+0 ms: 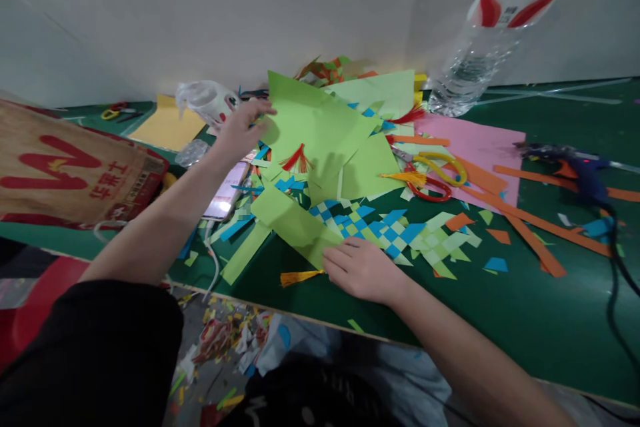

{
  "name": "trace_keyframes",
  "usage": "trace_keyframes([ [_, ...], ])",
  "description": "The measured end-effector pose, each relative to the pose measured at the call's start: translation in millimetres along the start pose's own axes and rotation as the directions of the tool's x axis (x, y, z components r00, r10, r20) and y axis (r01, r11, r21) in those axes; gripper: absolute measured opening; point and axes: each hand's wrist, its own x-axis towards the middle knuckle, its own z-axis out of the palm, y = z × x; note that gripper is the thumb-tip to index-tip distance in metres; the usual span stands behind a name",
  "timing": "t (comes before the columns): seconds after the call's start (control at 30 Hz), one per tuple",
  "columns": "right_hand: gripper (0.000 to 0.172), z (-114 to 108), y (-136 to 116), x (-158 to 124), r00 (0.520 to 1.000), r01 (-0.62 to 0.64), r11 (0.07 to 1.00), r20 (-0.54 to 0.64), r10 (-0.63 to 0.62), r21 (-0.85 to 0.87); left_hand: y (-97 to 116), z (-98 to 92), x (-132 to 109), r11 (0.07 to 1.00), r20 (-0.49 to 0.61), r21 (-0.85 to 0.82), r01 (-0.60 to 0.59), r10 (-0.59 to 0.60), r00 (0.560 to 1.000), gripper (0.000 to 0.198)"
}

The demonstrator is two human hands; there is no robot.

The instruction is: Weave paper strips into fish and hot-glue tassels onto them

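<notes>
My left hand point(246, 125) is at the left edge of a large light-green paper sheet point(320, 117), its fingers curled around that edge and the sheet's upper corner standing up. My right hand point(367, 271) is closed at the near end of a folded green paper strip point(297, 223). A yellow tassel point(300, 278) lies beside its fingertips; whether they also hold its cord I cannot tell. Between the hands are woven blue-and-green paper pieces point(395, 230), a red tassel point(299, 159) and another yellow tassel point(407, 177). Red and yellow scissors point(435, 180) lie right of the sheet.
At left stand a brown paper bag point(75, 173) and a phone point(227, 193) with a white cable. A water bottle point(480, 47) is at the back. Right are pink paper point(480, 147), orange strips point(535, 240) and a glue gun point(583, 167) with its cord. Scraps litter the floor.
</notes>
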Motion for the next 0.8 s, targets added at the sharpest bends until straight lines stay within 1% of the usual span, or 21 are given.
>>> trace_keyframes([
  [0.03,0.018,0.1,0.0,0.1,1.0,-0.003,1.0,0.0,0.003,0.001,-12.4,-4.3,-2.9,0.96,0.106,0.267,-0.08,0.053,0.993,0.025],
  [0.07,0.018,0.1,0.0,0.3,1.0,-0.005,1.0,-0.003,0.005,0.002,-24.7,-9.1,-6.0,0.862,0.195,0.485,-0.145,0.055,0.979,0.033],
  [0.1,0.018,0.2,0.0,0.4,1.0,-0.005,1.0,-0.007,0.005,0.002,-36.2,-13.9,-9.3,0.747,0.245,0.64,-0.177,0.02,0.969,0.043],
  [0.13,0.018,0.2,0.1,0.6,1.0,-0.003,1.0,-0.009,0.003,-0.001,-46.5,-18.5,-12.4,0.645,0.295,0.739,-0.193,-0.051,0.954,0.053],
  [0.2,0.019,0.3,0.2,0.8,1.0,0.002,1.0,-0.004,-0.002,-0.008,-62.1,-25.8,-17.8,0.593,0.336,0.781,-0.194,-0.138,0.932,0.065],
  [0.27,0.02,0.4,0.1,0.8,1.0,0.003,1.0,0.005,-0.003,-0.011,-71.4,-29.6,-22.0,0.584,0.364,0.789,-0.194,-0.189,0.912,0.07],
  [0.33,0.02,0.7,0.0,0.5,1.0,0.001,1.0,0.015,-0.001,-0.014,-76.0,-30.4,-25.0,0.57,0.381,0.796,-0.203,-0.211,0.9,0.071],
  [0.43,0.021,1.2,-0.2,-0.4,1.0,0.0,1.0,0.025,0.001,-0.009,-78.0,-28.7,-26.9,0.556,0.388,0.804,-0.213,-0.217,0.896,0.068],
  [0.53,0.023,1.5,-0.2,-1.1,1.0,-0.002,1.0,0.029,0.002,0.003,-76.9,-26.2,-25.0,0.569,0.372,0.802,-0.18,-0.24,0.897,0.061],
  [0.6,0.022,1.7,0.1,-1.4,1.0,0.0,1.0,0.027,-0.001,0.009,-74.4,-24.3,-21.4,0.62,0.329,0.777,-0.105,-0.258,0.908,0.05],
  [0.67,0.02,2.4,0.4,-1.7,1.0,0.002,1.0,0.02,-0.002,0.014,-70.0,-23.1,-15.7,0.678,0.269,0.735,-0.028,-0.254,0.929,0.039],
  [0.73,0.02,3.4,0.7,-2.1,1.0,-0.001,1.0,0.029,0.0,0.017,-63.5,-23.6,-7.9,0.714,0.214,0.7,0.008,-0.221,0.952,0.033],
  [0.8,0.019,4.5,1.0,-2.8,0.998,-0.008,1.0,0.059,0.007,0.024,-55.5,-26.3,1.3,0.737,0.159,0.675,0.021,-0.173,0.972,0.027],
])
